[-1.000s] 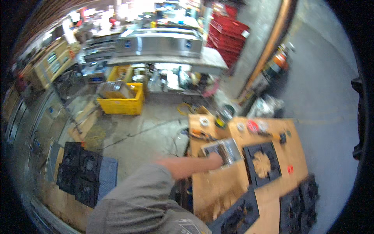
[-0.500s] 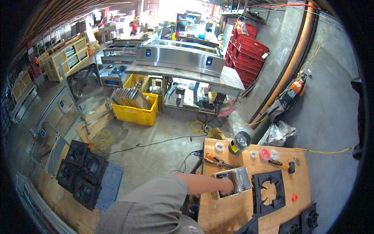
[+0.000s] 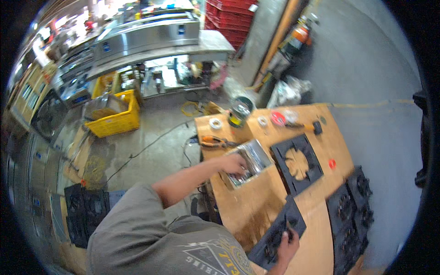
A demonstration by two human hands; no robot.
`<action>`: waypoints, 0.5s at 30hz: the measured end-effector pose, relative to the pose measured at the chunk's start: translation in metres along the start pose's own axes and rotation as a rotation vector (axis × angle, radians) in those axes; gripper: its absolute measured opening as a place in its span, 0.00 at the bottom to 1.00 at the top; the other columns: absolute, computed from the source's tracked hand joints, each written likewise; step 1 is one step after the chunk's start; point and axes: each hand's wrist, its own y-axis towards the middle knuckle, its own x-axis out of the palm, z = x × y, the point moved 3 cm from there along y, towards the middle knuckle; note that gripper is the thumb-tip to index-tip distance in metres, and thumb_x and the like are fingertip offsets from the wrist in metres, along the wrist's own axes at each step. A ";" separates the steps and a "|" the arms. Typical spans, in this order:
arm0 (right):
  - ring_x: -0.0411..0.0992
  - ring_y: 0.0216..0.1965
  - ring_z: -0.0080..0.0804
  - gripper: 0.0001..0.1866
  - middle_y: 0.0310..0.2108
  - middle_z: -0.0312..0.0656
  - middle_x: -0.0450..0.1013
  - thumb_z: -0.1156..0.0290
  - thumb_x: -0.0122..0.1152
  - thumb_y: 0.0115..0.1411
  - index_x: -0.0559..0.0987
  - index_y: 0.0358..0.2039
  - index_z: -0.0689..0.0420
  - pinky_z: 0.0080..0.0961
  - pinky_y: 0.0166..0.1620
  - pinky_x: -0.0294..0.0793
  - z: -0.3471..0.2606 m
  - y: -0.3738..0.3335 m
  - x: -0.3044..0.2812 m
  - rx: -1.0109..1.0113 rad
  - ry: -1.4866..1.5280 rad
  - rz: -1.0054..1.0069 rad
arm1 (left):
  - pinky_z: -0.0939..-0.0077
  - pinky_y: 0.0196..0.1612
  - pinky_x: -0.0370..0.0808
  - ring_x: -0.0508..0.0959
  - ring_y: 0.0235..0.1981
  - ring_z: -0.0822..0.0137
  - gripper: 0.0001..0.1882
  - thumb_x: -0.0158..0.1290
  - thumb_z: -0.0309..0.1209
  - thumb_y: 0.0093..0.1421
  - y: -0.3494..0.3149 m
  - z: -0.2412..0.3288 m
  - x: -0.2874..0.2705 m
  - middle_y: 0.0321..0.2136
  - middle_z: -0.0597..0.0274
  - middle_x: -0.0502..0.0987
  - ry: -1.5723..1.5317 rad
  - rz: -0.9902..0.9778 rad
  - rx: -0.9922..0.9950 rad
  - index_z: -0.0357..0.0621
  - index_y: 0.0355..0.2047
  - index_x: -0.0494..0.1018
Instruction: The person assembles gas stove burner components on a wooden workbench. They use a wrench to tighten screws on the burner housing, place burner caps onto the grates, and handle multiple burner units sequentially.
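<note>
My left hand [image 3: 234, 165] reaches into a small open box [image 3: 262, 153] lined with shiny silvery plastic; its fingers are bent down together, and their tips and whatever they touch are hidden or blurred. My right hand [image 3: 287, 246] is closed, thumb and fingers pinching a raised prong of a black burner grate [image 3: 268, 250], which lies tilted at the table's near side. Beyond it, a second black square grate [image 3: 280, 153] with a round cutout lies flat beside the box.
On the wooden table [image 3: 316, 224] are orange-handled pliers [image 3: 213, 141], tape rolls [image 3: 215, 123], a bucket [image 3: 240, 112], a mallet [image 3: 316, 128] and a red ring [image 3: 332, 163]. More black grates [image 3: 343, 211] stand at right. A yellow crate [image 3: 114, 121] stands on the floor.
The view has swung right and down, so the table appears more fully. My right hand has come into view on the near grate. My left hand stays in the box.
</note>
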 end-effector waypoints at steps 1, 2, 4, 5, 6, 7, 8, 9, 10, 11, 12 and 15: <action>0.75 0.43 0.46 0.18 0.41 0.54 0.77 0.70 0.63 0.55 0.78 0.46 0.66 0.37 0.50 0.72 -0.005 0.001 0.009 -0.013 -0.029 -0.019 | 0.68 0.36 0.78 0.82 0.30 0.65 0.19 0.59 0.35 0.56 -0.006 0.005 -0.005 0.29 0.53 0.81 0.079 0.042 0.012 0.35 0.44 0.77; 0.75 0.43 0.46 0.18 0.41 0.53 0.77 0.70 0.63 0.55 0.78 0.45 0.65 0.36 0.50 0.72 -0.014 0.001 0.016 -0.042 -0.045 -0.053 | 0.68 0.36 0.78 0.82 0.30 0.64 0.19 0.60 0.36 0.55 -0.008 0.001 -0.006 0.30 0.53 0.81 0.125 0.064 -0.018 0.36 0.44 0.77; 0.75 0.43 0.45 0.16 0.40 0.52 0.78 0.70 0.63 0.55 0.79 0.44 0.63 0.34 0.50 0.72 -0.032 -0.003 0.028 -0.126 -0.080 -0.081 | 0.69 0.35 0.78 0.82 0.28 0.65 0.17 0.60 0.34 0.54 -0.008 -0.008 -0.002 0.29 0.54 0.82 0.177 0.095 -0.017 0.36 0.42 0.78; 0.75 0.42 0.45 0.16 0.40 0.51 0.77 0.70 0.63 0.55 0.79 0.44 0.62 0.34 0.50 0.72 -0.042 -0.004 0.034 -0.182 -0.098 -0.075 | 0.70 0.33 0.78 0.82 0.27 0.65 0.16 0.60 0.32 0.53 -0.006 -0.014 -0.001 0.28 0.55 0.82 0.185 0.103 0.009 0.37 0.40 0.79; 0.76 0.43 0.39 0.15 0.40 0.50 0.78 0.70 0.63 0.56 0.79 0.44 0.62 0.31 0.50 0.73 -0.053 -0.005 0.034 -0.168 -0.119 -0.112 | 0.71 0.31 0.79 0.82 0.25 0.66 0.14 0.60 0.31 0.53 -0.004 -0.019 0.000 0.26 0.56 0.82 0.193 0.114 0.035 0.37 0.39 0.80; 0.76 0.43 0.39 0.15 0.40 0.49 0.78 0.70 0.63 0.56 0.79 0.43 0.62 0.32 0.50 0.73 -0.057 -0.005 0.035 -0.158 -0.117 -0.107 | 0.71 0.30 0.78 0.82 0.25 0.67 0.14 0.60 0.31 0.53 -0.005 -0.019 0.000 0.26 0.56 0.82 0.191 0.128 0.050 0.37 0.39 0.80; 0.76 0.42 0.39 0.15 0.40 0.49 0.78 0.70 0.63 0.55 0.80 0.43 0.62 0.32 0.50 0.73 -0.059 -0.005 0.036 -0.150 -0.115 -0.103 | 0.71 0.30 0.78 0.82 0.25 0.67 0.13 0.60 0.30 0.53 -0.005 -0.019 0.000 0.26 0.56 0.82 0.189 0.144 0.065 0.38 0.38 0.80; 0.77 0.42 0.40 0.15 0.40 0.49 0.78 0.70 0.63 0.55 0.80 0.43 0.62 0.32 0.50 0.73 -0.060 -0.006 0.036 -0.141 -0.112 -0.100 | 0.71 0.30 0.78 0.82 0.25 0.67 0.13 0.60 0.30 0.53 -0.005 -0.019 0.000 0.25 0.56 0.82 0.187 0.160 0.080 0.38 0.38 0.80; 0.77 0.42 0.40 0.15 0.39 0.49 0.78 0.70 0.63 0.55 0.80 0.43 0.62 0.32 0.50 0.73 -0.061 -0.006 0.037 -0.155 -0.115 -0.099 | 0.71 0.30 0.78 0.82 0.25 0.68 0.12 0.60 0.30 0.53 -0.005 -0.019 0.001 0.25 0.57 0.82 0.189 0.162 0.061 0.38 0.38 0.80; 0.76 0.42 0.40 0.15 0.39 0.49 0.78 0.70 0.63 0.55 0.80 0.43 0.61 0.32 0.50 0.73 -0.061 -0.007 0.038 -0.169 -0.119 -0.098 | 0.71 0.30 0.78 0.82 0.24 0.68 0.12 0.60 0.30 0.54 -0.006 -0.019 0.002 0.25 0.57 0.82 0.192 0.164 0.042 0.38 0.37 0.80; 0.76 0.42 0.40 0.15 0.39 0.49 0.78 0.70 0.63 0.55 0.80 0.43 0.61 0.32 0.50 0.73 -0.062 -0.007 0.038 -0.182 -0.123 -0.097 | 0.72 0.30 0.78 0.82 0.24 0.69 0.12 0.60 0.30 0.54 -0.006 -0.018 0.003 0.24 0.58 0.82 0.195 0.167 0.024 0.38 0.37 0.80; 0.77 0.39 0.46 0.15 0.37 0.51 0.77 0.69 0.64 0.55 0.80 0.42 0.62 0.35 0.45 0.74 -0.073 -0.015 0.038 -0.232 -0.068 -0.074 | 0.73 0.29 0.77 0.81 0.23 0.71 0.11 0.61 0.31 0.55 -0.028 0.031 0.023 0.24 0.58 0.82 0.048 0.112 0.141 0.38 0.36 0.80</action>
